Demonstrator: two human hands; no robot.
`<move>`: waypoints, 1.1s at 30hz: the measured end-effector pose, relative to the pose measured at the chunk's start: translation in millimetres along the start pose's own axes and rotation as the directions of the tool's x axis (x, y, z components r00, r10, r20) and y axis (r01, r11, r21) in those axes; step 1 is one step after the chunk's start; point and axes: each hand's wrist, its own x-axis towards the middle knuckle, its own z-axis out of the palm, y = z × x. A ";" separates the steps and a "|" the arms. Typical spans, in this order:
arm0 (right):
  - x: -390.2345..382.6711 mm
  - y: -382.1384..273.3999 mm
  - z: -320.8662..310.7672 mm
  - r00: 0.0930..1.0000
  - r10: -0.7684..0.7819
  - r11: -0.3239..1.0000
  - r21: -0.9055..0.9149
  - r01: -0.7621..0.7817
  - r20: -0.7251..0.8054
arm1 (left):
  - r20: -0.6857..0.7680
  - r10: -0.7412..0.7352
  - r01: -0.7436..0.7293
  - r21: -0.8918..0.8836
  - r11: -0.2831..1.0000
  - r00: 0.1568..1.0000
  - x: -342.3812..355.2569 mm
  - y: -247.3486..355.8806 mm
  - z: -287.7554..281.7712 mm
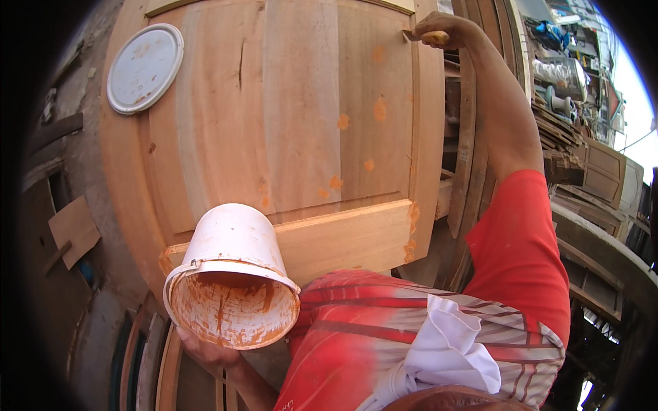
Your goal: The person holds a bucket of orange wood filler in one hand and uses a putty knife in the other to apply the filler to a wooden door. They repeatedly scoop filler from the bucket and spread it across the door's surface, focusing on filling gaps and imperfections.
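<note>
My left hand (205, 348) grips a white plastic bucket (241, 236) by its lower rim side, partly hidden beneath it. The bucket lies tipped with its mouth toward me, and orange-brown filler paste (233, 281) smears its inside. At the far right, my right hand (449, 31) is closed round the yellowish handle of a putty knife (434, 38). Its blade is at the right part of a wooden panelled door (295, 89); whether it touches the wood I cannot tell. Several orange filler patches (380, 108) dot the door's right and lower parts.
A round white lid (145, 68) with brown smears rests on the door's far left. Timber frames (466, 137) stand close along the right side. Stacked boards (558, 130) and old panels (603, 171) lie beyond. A small board (74, 231) sits at the left.
</note>
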 end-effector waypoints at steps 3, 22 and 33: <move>-38.8 10.2 -6.5 0.998 -0.057 0.998 -0.038 0.058 0.033 | 0.071 -0.229 0.239 -0.199 0.950 0.971 18.0 20.8 3.0; -256.5 139.2 148.1 0.962 -0.096 0.853 0.477 0.211 -0.254 | 0.227 -0.440 0.495 -0.370 0.786 0.869 67.2 56.1 2.7; -319.9 208.8 205.8 0.975 -0.023 0.717 0.676 0.171 -0.222 | 0.277 -0.511 0.581 -0.435 0.688 0.813 79.4 82.7 11.4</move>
